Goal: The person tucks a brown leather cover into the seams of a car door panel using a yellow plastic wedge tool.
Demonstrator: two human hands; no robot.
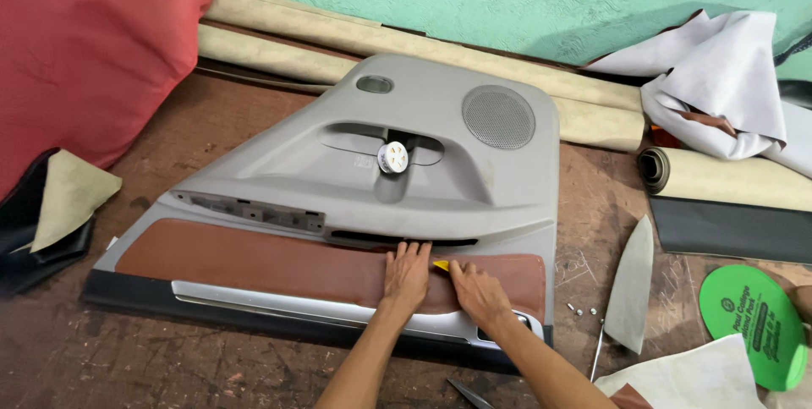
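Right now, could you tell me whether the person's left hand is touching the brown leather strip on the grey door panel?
Touching: the head view shows the left hand lying flat, fingers spread, on the brown leather strip.

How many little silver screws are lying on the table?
3, in a small cluster on the table right of the door panel: screws. More may hide under fabric scraps.
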